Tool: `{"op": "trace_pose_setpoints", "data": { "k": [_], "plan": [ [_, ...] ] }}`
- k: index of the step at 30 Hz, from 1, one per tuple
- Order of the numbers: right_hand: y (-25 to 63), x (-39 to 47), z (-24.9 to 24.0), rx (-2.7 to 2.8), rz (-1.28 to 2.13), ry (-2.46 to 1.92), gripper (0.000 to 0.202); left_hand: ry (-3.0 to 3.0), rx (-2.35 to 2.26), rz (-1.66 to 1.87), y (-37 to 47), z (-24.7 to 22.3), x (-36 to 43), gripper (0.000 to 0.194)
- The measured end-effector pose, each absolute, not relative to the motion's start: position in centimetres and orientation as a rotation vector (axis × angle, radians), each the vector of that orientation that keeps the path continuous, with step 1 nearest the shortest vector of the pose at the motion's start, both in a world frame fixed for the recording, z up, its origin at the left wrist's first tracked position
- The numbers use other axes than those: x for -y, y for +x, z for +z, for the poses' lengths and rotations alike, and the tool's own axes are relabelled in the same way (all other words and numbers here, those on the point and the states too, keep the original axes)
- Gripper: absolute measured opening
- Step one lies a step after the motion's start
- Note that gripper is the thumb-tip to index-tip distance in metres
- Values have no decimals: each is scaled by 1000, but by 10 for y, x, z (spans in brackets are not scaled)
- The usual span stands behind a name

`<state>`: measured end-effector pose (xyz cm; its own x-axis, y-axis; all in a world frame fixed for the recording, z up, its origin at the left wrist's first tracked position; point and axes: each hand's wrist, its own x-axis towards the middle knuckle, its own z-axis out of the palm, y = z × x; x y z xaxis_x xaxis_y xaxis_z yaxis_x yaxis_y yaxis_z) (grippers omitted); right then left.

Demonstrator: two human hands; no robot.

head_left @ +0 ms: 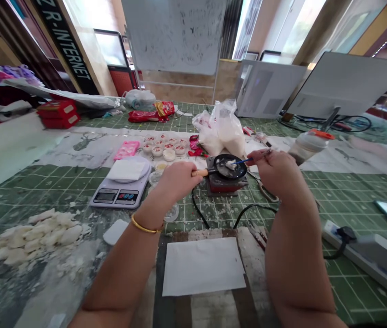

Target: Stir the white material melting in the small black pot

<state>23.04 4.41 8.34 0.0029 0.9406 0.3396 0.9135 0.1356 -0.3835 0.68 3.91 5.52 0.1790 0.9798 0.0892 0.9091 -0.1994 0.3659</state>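
My left hand (pixel 179 180) is closed around the light wooden handle (pixel 200 173) of a small black pan (pixel 225 171). The pan rests on a small dark red heater (pixel 225 186) at the middle of the table. My right hand (pixel 270 166) pinches a thin blue stick (pixel 243 161), whose tip touches a white lump (pixel 231 165) in the pan. Just behind the pan stand plastic bags of white material (pixel 222 132). Small cups with red and white contents (pixel 169 148) are grouped to the left of the bags.
A white kitchen scale (pixel 121 191) stands left of my left hand. White chunks (pixel 43 234) lie at the left front. White paper (pixel 203 266) lies in front. Right are a jar (pixel 307 146), scissors (pixel 268 193), a power strip (pixel 367 259) and black cable (pixel 253 207).
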Motion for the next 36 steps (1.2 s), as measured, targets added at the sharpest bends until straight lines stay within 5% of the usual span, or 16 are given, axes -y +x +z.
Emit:
{"op": "trace_pose_setpoints", "data": {
  "k": [36],
  "plan": [
    [222, -43, 80, 2033, 90, -1723, 38, 2242, -1839, 394, 10, 59, -38, 22]
  ]
}}
